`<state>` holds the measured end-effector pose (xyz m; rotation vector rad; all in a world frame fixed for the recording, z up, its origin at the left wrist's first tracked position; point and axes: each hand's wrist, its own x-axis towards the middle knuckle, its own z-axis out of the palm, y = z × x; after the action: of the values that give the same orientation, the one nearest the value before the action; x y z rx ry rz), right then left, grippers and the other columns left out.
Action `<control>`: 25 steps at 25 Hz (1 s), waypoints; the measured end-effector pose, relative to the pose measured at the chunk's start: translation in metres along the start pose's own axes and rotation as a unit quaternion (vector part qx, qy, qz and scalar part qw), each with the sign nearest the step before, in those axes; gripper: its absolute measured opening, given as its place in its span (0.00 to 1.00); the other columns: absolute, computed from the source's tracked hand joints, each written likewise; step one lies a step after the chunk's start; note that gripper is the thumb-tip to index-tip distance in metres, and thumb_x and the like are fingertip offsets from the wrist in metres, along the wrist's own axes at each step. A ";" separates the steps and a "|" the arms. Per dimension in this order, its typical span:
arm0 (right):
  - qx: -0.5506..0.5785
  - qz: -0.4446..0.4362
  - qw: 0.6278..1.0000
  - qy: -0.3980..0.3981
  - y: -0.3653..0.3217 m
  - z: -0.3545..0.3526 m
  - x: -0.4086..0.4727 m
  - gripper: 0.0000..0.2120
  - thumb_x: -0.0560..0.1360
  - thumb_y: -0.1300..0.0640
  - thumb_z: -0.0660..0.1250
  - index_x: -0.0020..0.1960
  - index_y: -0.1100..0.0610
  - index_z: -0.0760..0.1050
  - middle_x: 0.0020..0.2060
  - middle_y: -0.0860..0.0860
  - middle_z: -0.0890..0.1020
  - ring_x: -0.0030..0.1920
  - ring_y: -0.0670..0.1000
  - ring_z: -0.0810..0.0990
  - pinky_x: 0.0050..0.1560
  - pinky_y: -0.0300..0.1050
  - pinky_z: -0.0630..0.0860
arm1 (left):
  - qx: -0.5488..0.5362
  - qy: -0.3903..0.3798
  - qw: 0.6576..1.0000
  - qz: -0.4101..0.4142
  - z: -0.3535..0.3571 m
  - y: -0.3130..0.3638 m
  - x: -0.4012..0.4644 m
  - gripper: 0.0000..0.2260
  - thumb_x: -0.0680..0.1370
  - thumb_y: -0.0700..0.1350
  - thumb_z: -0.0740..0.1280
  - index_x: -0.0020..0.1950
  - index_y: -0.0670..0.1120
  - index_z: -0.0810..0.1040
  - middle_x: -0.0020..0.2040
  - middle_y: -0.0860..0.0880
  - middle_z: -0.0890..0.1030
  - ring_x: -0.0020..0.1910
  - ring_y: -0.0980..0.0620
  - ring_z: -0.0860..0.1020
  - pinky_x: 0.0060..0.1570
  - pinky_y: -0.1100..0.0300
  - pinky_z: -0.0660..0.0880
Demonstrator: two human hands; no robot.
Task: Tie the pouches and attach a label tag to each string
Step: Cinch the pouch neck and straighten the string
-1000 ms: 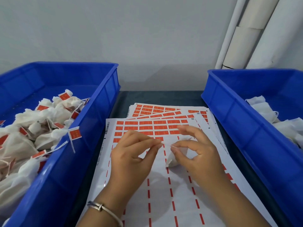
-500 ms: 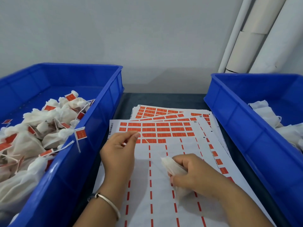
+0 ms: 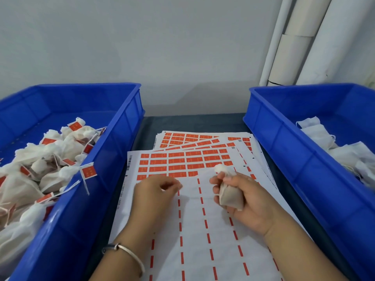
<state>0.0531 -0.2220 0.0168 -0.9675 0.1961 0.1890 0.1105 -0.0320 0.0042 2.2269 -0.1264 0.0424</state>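
the right hand [image 3: 248, 201] gripped a tied pouch [image 3: 230, 194] over the label sheet [image 3: 203, 230] at the desk's middle. the left hand [image 3: 155, 193] hovered beside it, fingertips curled together; whether they pinched anything i could not tell. tagged pouches filled the left bin [image 3: 113, 151]; untied ones lay in the right bin [image 3: 284, 142].

A single head-worn, wide-angle view looks forward and down from close above the near edge of the dark table [image 3: 194, 122]. It faces the pale wall [image 3: 162, 47] beyond the far edge. The label sheets [image 3: 203, 230] fill the lower centre, and a blue bin stands at each side, the left bin [image 3: 113, 159] and the right bin [image 3: 284, 159], both cut by the frame edges. Both forearms enter from the bottom edge.
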 end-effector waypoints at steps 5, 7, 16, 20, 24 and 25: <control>-0.139 -0.062 0.986 0.065 0.009 0.001 0.003 0.14 0.76 0.59 0.64 0.47 0.41 0.83 0.52 0.45 0.83 0.48 0.52 0.79 0.50 0.47 0.77 | 0.152 -0.209 0.949 0.178 0.006 0.009 -0.011 0.09 0.78 0.46 0.64 0.53 0.57 0.80 0.46 0.64 0.76 0.42 0.64 0.74 0.41 0.79 0.69; -0.254 -0.088 0.959 0.094 0.012 0.002 0.003 0.15 0.76 0.58 0.66 0.46 0.37 0.81 0.50 0.39 0.83 0.50 0.51 0.79 0.48 0.43 0.78 | 0.121 -0.225 0.952 0.168 0.006 0.014 -0.016 0.07 0.78 0.47 0.64 0.48 0.60 0.78 0.42 0.66 0.74 0.41 0.65 0.74 0.39 0.79 0.70; -0.561 -0.108 0.821 0.001 0.024 0.001 0.004 0.09 0.75 0.55 0.67 0.39 0.44 0.76 0.38 0.37 0.79 0.43 0.40 0.78 0.37 0.33 0.74 | 0.037 -0.120 0.960 0.249 0.004 0.016 -0.018 0.11 0.76 0.49 0.67 0.40 0.66 0.70 0.49 0.75 0.67 0.54 0.76 0.64 0.49 0.83 0.62; -0.519 -0.129 0.843 -0.056 0.028 0.005 0.002 0.05 0.73 0.54 0.68 0.43 0.43 0.78 0.39 0.41 0.81 0.42 0.44 0.79 0.39 0.33 0.77 | -0.074 -0.147 0.963 0.211 0.008 0.015 -0.018 0.10 0.77 0.46 0.65 0.41 0.61 0.74 0.49 0.67 0.76 0.51 0.68 0.73 0.48 0.76 0.69; -0.522 -0.157 0.838 -0.012 0.029 0.004 0.002 0.06 0.74 0.53 0.69 0.43 0.42 0.75 0.41 0.35 0.78 0.45 0.38 0.78 0.38 0.28 0.75 | -0.089 -0.139 0.974 0.154 0.013 0.016 -0.020 0.07 0.79 0.46 0.63 0.42 0.57 0.73 0.41 0.59 0.77 0.44 0.65 0.74 0.41 0.74 0.70; -0.526 -0.172 0.833 0.003 0.030 0.005 0.002 0.08 0.73 0.54 0.70 0.43 0.41 0.72 0.41 0.33 0.77 0.46 0.36 0.76 0.36 0.26 0.74 | -0.096 -0.139 0.976 0.140 0.013 0.017 -0.020 0.07 0.79 0.46 0.62 0.42 0.56 0.73 0.40 0.58 0.77 0.42 0.65 0.74 0.40 0.75 0.70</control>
<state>0.0485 -0.2016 -0.0050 -2.0880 -0.1123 -0.0661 0.0886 -0.0511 0.0077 1.9974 -0.5743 -0.1225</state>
